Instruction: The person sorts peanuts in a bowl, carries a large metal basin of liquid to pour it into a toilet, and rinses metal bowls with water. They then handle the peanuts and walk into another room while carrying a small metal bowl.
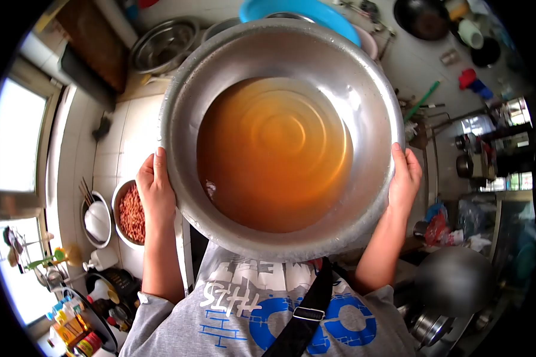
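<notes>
A large metal basin (372,128) is held up in front of my chest. Clear amber-brown liquid (274,160) covers its bottom, and the ringed base shows through. My left hand (157,181) grips the rim on the left side, thumb on top. On the opposite side my right hand (405,178) clasps the rim, also with the thumb up; the fingers of both hands are partly hidden beneath. Just left of my left forearm, a white bowl (120,232) of reddish-brown peanuts (132,214) rests on the tiled counter.
A bowl with white contents and chopsticks (96,220) sits by the window. Behind the basin are a steel bowl (164,46) and a blue tub (304,8). Bottles (71,327) crowd the lower left. To the right hang a dark wok (421,16) and utensils; plastic bags (438,229) lie below.
</notes>
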### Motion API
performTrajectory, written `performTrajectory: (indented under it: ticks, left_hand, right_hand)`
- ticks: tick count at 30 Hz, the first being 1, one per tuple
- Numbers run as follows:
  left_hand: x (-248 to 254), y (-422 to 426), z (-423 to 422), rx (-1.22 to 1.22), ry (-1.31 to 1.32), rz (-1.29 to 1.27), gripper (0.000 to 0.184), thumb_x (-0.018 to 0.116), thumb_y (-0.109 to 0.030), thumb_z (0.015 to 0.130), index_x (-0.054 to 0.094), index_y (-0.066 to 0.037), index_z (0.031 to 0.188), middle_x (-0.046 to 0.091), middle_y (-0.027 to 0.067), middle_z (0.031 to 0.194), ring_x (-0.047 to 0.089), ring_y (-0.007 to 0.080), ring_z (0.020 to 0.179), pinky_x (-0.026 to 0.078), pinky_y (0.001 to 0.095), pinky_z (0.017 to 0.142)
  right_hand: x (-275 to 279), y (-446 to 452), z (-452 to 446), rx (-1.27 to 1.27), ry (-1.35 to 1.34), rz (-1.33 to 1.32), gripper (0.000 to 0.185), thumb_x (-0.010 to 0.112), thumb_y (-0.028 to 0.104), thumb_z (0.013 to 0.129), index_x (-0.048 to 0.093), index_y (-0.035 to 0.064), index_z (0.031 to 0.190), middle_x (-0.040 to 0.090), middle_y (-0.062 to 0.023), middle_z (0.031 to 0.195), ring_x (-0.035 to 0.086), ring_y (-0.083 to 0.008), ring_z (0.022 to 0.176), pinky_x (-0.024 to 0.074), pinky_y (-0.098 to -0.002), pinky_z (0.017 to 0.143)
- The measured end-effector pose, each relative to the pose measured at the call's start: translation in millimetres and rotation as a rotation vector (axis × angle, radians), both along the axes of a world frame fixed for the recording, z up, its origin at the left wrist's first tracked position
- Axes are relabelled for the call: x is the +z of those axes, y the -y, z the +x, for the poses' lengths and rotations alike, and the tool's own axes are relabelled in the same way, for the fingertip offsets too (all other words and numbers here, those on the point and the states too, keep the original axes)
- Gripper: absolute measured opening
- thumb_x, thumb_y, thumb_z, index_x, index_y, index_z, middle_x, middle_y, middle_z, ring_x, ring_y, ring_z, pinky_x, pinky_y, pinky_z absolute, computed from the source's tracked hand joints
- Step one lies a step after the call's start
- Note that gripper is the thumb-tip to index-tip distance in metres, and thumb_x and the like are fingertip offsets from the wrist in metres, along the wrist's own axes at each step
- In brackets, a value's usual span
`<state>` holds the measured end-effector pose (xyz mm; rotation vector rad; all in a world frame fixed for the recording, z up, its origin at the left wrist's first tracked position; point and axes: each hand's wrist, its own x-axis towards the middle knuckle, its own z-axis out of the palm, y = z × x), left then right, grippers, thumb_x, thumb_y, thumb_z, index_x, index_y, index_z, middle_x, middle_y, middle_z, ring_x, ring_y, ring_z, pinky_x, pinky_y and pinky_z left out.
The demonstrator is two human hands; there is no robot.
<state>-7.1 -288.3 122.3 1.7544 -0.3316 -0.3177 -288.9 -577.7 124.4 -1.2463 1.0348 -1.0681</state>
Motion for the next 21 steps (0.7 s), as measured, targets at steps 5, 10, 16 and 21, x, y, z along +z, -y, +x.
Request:
performTrajectory:
  ticks: [5,10,16,21]
  left_hand:
    - [11.1,46.8,-33.2,-0.145,-0.035,-0.054,0.041,0.05,-0.03,0.104,0.063,0.004,0.085,0.058,-0.0025,0.068,0.045,0.0035,0.06,0.037,0.021,0.055]
    - [8.3,106.4,-45.4,-0.282,0.04,0.003,0.042,0.051,-0.031,0.103,0.063,0.004,0.084,0.056,-0.0035,0.066,0.042,0.0032,0.059,0.035,0.0205,0.054]
    - [-3.5,187.3,-58.2,-0.443,-0.014,0.026,0.044,0.05,-0.032,0.103,0.063,0.003,0.081,0.053,-0.0038,0.066,0.041,0.004,0.062,0.035,0.0226,0.057]
    - [-19.4,264.6,-64.7,-0.543,-0.03,0.019,0.044,0.05,-0.032,0.103,0.063,0.005,0.083,0.054,-0.003,0.066,0.041,0.0042,0.063,0.035,0.0227,0.057]
  right_hand:
    - [14.6,-3.1,-80.1,-0.173,-0.001,0.004,0.023,0.066,0.018,0.094,0.059,0.0053,0.077,0.06,0.0017,0.078,0.049,-0.0049,0.07,0.0403,-0.0206,0.067]
    - [-13.5,19.6,-123.9,-0.305,-0.035,0.068,0.024,0.068,0.02,0.093,0.058,0.0061,0.076,0.059,0.0024,0.078,0.049,-0.0055,0.072,0.04,-0.0208,0.068]
    - [-25.4,43.6,-168.8,-0.444,-0.056,0.127,0.024,0.067,0.021,0.093,0.058,0.0061,0.077,0.06,0.0016,0.079,0.05,-0.0063,0.072,0.0408,-0.0213,0.068]
    - [-23.0,79.2,-178.0,-0.564,-0.111,0.131,0.025,0.066,0.024,0.094,0.06,0.0043,0.079,0.061,0.0006,0.079,0.052,-0.0073,0.071,0.0415,-0.0225,0.066]
